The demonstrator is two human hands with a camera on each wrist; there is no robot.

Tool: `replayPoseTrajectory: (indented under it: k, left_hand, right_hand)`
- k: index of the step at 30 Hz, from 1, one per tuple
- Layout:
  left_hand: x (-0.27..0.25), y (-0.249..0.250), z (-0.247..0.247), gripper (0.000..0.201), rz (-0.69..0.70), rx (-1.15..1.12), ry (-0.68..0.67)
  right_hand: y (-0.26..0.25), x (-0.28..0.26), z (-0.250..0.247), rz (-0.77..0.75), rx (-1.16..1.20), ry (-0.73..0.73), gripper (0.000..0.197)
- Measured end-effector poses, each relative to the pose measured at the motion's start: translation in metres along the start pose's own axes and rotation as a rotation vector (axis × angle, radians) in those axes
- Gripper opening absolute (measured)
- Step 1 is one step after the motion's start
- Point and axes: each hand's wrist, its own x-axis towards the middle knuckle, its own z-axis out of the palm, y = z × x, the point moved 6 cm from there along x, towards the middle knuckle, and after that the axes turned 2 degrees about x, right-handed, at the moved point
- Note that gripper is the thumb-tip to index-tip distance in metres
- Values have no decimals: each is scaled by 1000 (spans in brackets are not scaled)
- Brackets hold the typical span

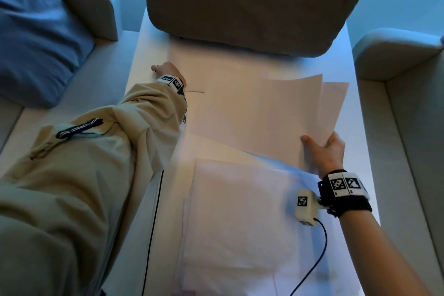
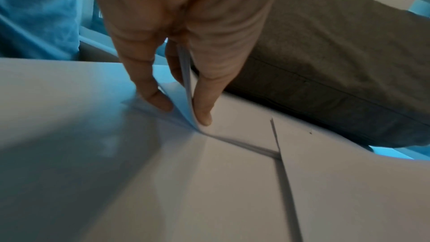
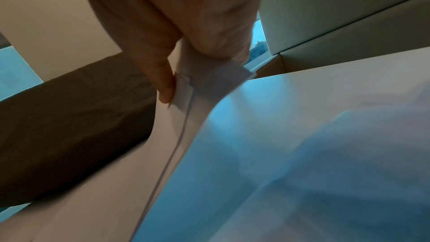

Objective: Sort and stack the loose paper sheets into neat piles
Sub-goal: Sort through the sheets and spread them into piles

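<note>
White table (image 1: 353,60) between two pale sofa seats; grey cushion (image 1: 252,7) on its far end = landmark. Loose white sheets spread over table from just in front of cushion toward the person. L hand (image 1: 168,71) just in front of cushion's near-left corner, at left edge of a far sheet (image 1: 187,65); L wrist view: thumb and fingers (image 2: 204,98) curled, pinching the lifted edge of that sheet (image 2: 186,87), corner peeled up off the table, rest of it flat. Grip narrow, only paper between the digits. R hand (image 1: 324,151) further from cushion, toward table's right side, holds held sheets (image 1: 264,115) by their near-right corner; at least 2 sheets, upper one raised and bowed, a 2nd fanned out behind it to the right. R wrist view: thumb on one face, fingers (image 3: 163,84) on the other, closed tight on the corner of the held sheets (image 3: 186,89); edges not aligned. Near pile (image 1: 240,211) lies furthest from cushion, closest to person, edges uneven, somewhat blurred. Beige sleeve (image 1: 96,151) on L arm; R forearm bare w/ black wrist band (image 1: 343,190) carrying marker tags and cable. Blue cushion (image 1: 36,31) on seat left of grey cushion.
</note>
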Motion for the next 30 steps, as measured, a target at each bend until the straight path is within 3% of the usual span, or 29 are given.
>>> replayPoseTrajectory:
  k: [4,7,10,15,18,20,22,28,30]
  left_hand:
    - [-2,-6,3,29,-31,-119,-61]
    - [-9,-15,7,40,-73,-268,-92]
    - [-22,-20,10,33,-101,-301,-148]
    - [-49,-39,29,84,-147,-270,-199]
    - [-63,-58,44,65,-118,-372,-217]
    - [-77,-71,52,63,-71,-400,-250]
    - [-88,-81,58,53,-28,-331,-256]
    - [-68,-116,62,25,-158,-632,-155]
    - [-60,-126,67,27,-173,-738,-130]
  right_hand:
    - [-3,-6,-4,-4,23,-15,36]
    - [-10,-9,-13,-14,54,-8,36]
    - [-22,-10,-24,-41,112,-7,35]
    - [-44,-11,-32,-45,272,-60,26]
    - [-50,-7,-18,-6,366,-155,34]
    - [-47,-4,3,47,361,-230,41]
    - [-38,-2,29,102,261,-301,43]
    - [-5,5,83,135,-163,-312,46]
    - [3,8,90,154,-275,-306,46]
